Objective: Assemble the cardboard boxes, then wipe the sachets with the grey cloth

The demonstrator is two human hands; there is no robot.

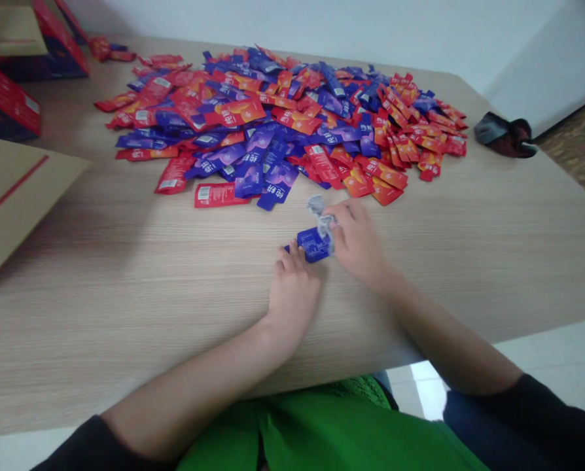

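Observation:
A blue sachet point(313, 244) with white print lies flat on the table in front of me. My left hand point(294, 281) presses its fingertips on the left end of this sachet. In my right hand point(355, 239) is a crumpled grey-white cloth point(326, 224), pinched between thumb and fingers. The cloth touches the right part of the sachet and covers some of it. Just beyond my hands spreads a large heap of red-orange sachets point(234, 112) and blue-purple sachets point(279, 175), piled over one another.
Red and blue cartons point(8, 98) stand at the back left, and a tan cardboard flap point(22, 196) with a red stripe juts over the table point(175, 281). A dark, crumpled item point(506, 134) lies near the right edge. A white wall point(346, 29) runs behind the heap.

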